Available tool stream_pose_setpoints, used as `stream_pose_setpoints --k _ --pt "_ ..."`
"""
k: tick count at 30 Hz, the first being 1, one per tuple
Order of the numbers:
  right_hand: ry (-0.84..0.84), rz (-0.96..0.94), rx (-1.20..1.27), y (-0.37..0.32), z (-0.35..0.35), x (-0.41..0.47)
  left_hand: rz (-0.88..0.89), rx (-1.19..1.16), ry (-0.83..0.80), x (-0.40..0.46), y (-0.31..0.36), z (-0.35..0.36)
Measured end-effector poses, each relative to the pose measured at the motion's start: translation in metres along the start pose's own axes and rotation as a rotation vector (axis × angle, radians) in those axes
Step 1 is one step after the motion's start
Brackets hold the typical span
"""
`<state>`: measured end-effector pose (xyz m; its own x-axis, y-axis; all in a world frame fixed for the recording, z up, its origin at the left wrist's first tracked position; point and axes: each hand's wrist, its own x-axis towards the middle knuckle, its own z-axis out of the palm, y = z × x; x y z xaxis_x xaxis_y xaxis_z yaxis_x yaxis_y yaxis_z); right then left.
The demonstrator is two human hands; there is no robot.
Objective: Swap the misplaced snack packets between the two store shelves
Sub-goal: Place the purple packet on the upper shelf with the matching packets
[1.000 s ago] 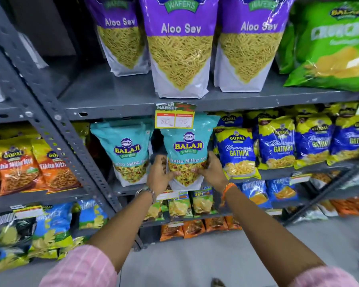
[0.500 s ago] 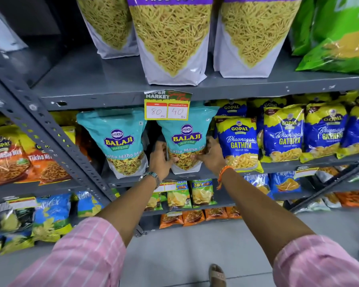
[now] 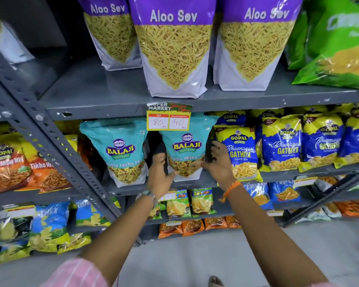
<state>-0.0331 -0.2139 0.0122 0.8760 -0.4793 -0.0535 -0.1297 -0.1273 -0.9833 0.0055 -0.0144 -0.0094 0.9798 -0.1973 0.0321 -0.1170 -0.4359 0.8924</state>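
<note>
A teal Balaji Khatta Mitha packet [image 3: 187,150] stands upright on the middle shelf [image 3: 278,174], under a yellow price tag [image 3: 168,119]. My left hand [image 3: 159,176] holds its lower left edge, thumb on the front and fingers behind. My right hand [image 3: 218,162] is at its lower right edge, fingers spread, only the thumb touching it. A second teal Balaji packet [image 3: 124,154] stands just to the left. Three purple Aloo Sev packets [image 3: 174,48] stand on the shelf above [image 3: 91,94].
Blue-and-yellow Gopal Gathiya packets [image 3: 243,152] press close on the right of my right hand. Orange Tikha Mix packets [image 3: 7,166] fill the left bay behind a slanted grey upright [image 3: 50,141]. A green packet [image 3: 340,48] lies top right. Smaller packets fill the lower shelves.
The teal packet has been set back on the shelf. My right hand has opened its fingers and eased off the packet's side; my left hand stays on it. My view has moved closer.
</note>
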Motion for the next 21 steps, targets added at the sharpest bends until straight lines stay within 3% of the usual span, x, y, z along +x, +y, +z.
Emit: stream_pose_setpoints --k 3,5,13,16,21 --pt "0.373 -0.094 0.196 -0.035 -0.014 -0.038 0.074 -0.083 0.088 -0.038 0.020 -0.018" --pt "0.491 -0.228 0.290 -0.067 -0.018 -0.058 0.184 -0.125 0.174 -0.056 0.040 -0.032" --pt "0.309 -0.621 0.371 -0.208 -0.013 -0.066 0.539 -0.343 0.383 -0.048 0.164 -0.105" --pt "0.325 -0.683 0.307 -0.237 -0.013 -0.049 0.486 -0.312 0.315 -0.021 0.199 -0.128" --pt "0.173 -0.624 0.034 -0.250 -0.002 -0.025 0.298 -0.262 0.119 0.031 0.224 -0.148"
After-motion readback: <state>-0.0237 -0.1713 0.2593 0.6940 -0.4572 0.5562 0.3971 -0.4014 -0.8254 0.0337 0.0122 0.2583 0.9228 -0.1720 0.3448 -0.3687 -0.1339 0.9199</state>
